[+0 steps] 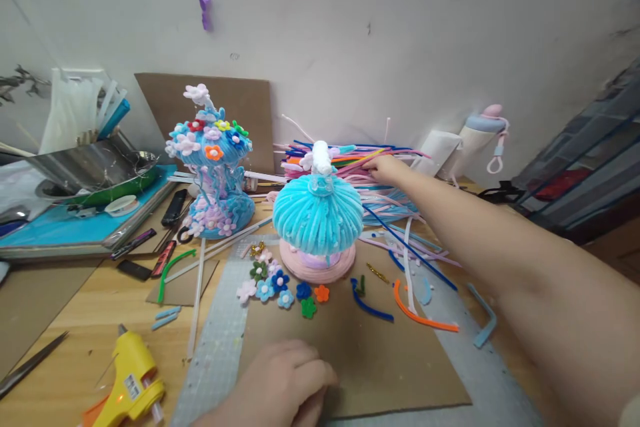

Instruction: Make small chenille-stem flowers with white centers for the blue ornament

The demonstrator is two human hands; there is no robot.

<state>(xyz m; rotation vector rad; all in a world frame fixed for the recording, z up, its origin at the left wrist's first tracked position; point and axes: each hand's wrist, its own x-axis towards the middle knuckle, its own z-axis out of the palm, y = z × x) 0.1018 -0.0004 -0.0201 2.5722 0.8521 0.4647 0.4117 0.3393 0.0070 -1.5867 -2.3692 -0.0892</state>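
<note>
At the bottom, my left hand [280, 383] rests on a brown cardboard sheet [380, 367] with its fingers curled in; nothing shows sticking out of it. My right hand [384, 170] reaches to the back, its fingertips together on the pile of coloured pipe cleaners [345, 170]; which strand they pinch is too small to tell. Between the hands stands a turquoise pipe-cleaner dome [319, 213] with a white top on a round pink base [317, 270]. Small pipe-cleaner flowers [280, 281] in several colours lie in front of it.
A finished-looking flowered pipe-cleaner piece [213, 147] stands left of the dome. A yellow glue gun [131, 380] and tweezers [33, 365] lie at front left. Cut pieces, including an orange strip [420, 317], lie at right. A metal bowl [85, 163] and a bottle [475, 140] stand farther back.
</note>
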